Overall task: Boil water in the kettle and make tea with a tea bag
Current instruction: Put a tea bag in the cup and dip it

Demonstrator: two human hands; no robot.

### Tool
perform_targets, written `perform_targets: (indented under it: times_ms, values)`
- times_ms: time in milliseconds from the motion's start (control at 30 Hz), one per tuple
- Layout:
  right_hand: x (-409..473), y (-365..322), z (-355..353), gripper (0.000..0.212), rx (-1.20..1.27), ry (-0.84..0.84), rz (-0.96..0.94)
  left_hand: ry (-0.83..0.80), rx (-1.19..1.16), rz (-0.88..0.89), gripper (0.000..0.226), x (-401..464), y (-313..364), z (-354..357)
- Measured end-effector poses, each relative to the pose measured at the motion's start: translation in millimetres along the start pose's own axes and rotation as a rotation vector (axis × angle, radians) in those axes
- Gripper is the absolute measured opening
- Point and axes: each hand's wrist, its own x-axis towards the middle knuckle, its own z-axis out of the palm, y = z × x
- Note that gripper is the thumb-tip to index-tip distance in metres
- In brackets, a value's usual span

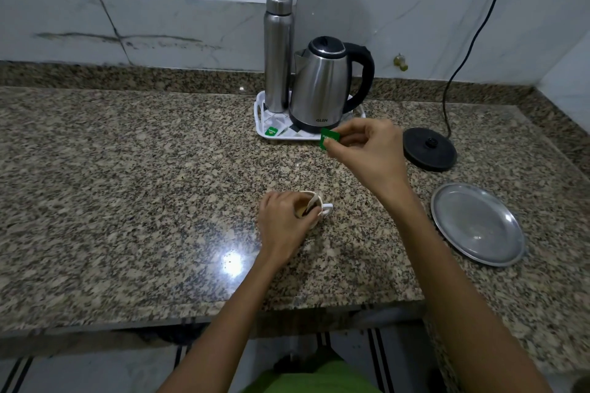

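Steeping is the step in hand, judging by the tan liquid in the small white cup (314,209) at the counter's centre. The left hand (282,222) curls around the cup's side, steadying it. The right hand (367,147), at one o'clock from the cup, pinches the green paper tag (329,138) between thumb and forefinger; the tea bag (311,204) lies against the rim, part dunked. Next comes gentle dipping or lifting out without dripping. The brushed-steel kettle (321,89) stands on a white plastic tray (260,112) at twelve o'clock, off its round black base (429,148). The speckled granite counter (127,185) is glossy.
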Motion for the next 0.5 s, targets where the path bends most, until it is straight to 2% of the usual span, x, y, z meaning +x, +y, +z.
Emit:
perform_targets:
  times_ms: [167,400,500]
  values:
    - [3,11,-1,0.011,-0.014,-0.035,0.036,-0.009,-0.025,-0.071,0.021,5,-1,-1]
    - [5,55,20,0.012,-0.304,-0.3,0.162,-0.062,-0.094,-0.149,0.02,12,-6,-6]
    - [1,73,36,0.015,-0.391,-0.387,0.162,-0.105,-0.098,-0.161,0.021,16,-8,-7]
